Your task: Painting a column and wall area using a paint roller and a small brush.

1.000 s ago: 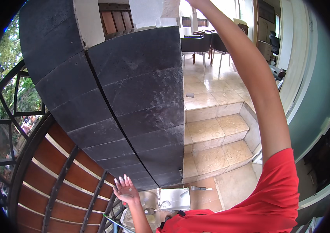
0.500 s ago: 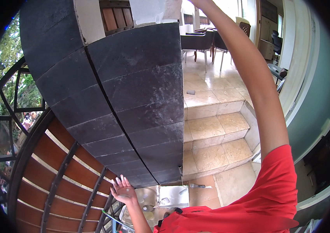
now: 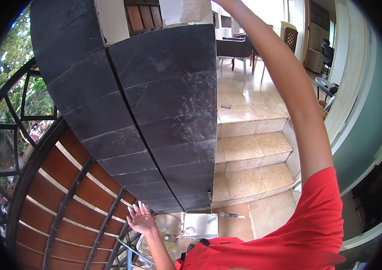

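Observation:
My left hand (image 3: 142, 219) is held low, palm up and fingers apart, near the base of the dark tiled wall (image 3: 166, 94). A small pale smear or bit lies on its palm, with whitish marks on the fingers. My right arm (image 3: 296, 94) reaches up past the wall. Its hand is cut off by the upper edge, so what it holds or touches is hidden. The nearest thing to it is a whitish, unevenly coated patch (image 3: 194, 11) at the top of the wall.
Below the wall stands a white tray (image 3: 195, 219) on the floor, beside a putty knife (image 3: 229, 215). Marble steps (image 3: 254, 148) rise on the right toward chairs (image 3: 236, 47). A wood-slat gate with a metal frame (image 3: 65, 184) curves along the left.
The view has shifted slightly, so the wall and steps sit further right. My left hand remains open and palm up; my right arm stays raised.

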Available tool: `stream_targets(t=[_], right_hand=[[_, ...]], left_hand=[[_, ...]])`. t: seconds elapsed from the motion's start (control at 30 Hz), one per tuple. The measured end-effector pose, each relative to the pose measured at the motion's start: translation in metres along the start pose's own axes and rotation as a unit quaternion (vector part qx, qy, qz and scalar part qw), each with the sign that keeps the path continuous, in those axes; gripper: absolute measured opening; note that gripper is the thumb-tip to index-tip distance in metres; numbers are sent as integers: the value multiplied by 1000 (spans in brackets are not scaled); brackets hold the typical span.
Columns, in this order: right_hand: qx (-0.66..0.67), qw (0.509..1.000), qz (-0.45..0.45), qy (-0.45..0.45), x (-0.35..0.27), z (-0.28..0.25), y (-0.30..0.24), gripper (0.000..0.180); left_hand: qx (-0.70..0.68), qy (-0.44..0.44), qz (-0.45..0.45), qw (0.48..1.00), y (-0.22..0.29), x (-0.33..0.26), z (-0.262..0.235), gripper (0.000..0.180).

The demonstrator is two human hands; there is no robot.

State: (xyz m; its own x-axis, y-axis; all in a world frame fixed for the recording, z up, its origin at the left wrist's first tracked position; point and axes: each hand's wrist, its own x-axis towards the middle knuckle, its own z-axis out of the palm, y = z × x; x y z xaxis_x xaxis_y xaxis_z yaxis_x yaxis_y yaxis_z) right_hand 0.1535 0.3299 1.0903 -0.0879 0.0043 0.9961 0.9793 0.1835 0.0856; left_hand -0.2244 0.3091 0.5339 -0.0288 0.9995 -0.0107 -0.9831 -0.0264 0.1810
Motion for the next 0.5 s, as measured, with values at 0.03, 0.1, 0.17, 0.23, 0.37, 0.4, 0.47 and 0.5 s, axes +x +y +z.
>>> stream_targets(t=[0.03, 0.1, 0.17, 0.23, 0.37, 0.4, 0.47, 0.5], right_hand=[[49, 999, 6, 23, -4, 6, 0, 43], [32, 999, -6, 29, -6, 16, 3, 43], [14, 999, -22, 31, -3, 18, -4, 42], [-7, 1000, -7, 19, 9, 10, -10, 42], [-19, 997, -32, 65, 30, -12, -20, 45], [-36, 999, -10, 26, 32, -20, -24, 49], [-48, 999, 2, -10, 31, -26, -23, 55], [-49, 999, 2, -10, 30, -20, -17, 55]], left_hand=[[0, -1, 3, 1000, 0, -2, 1, 43], [7, 12, 8, 1000, 0, -4, 1, 44], [3, 16, 14, 1000, 5, -5, -2, 44], [1, 21, 21, 1000, 10, -5, -5, 44], [7, 46, 44, 998, 18, -4, -8, 51], [6, 47, 46, 998, 21, -3, -9, 51], [2, 40, 44, 998, 21, -1, -11, 51], [2, 40, 43, 998, 21, -1, -12, 51]])
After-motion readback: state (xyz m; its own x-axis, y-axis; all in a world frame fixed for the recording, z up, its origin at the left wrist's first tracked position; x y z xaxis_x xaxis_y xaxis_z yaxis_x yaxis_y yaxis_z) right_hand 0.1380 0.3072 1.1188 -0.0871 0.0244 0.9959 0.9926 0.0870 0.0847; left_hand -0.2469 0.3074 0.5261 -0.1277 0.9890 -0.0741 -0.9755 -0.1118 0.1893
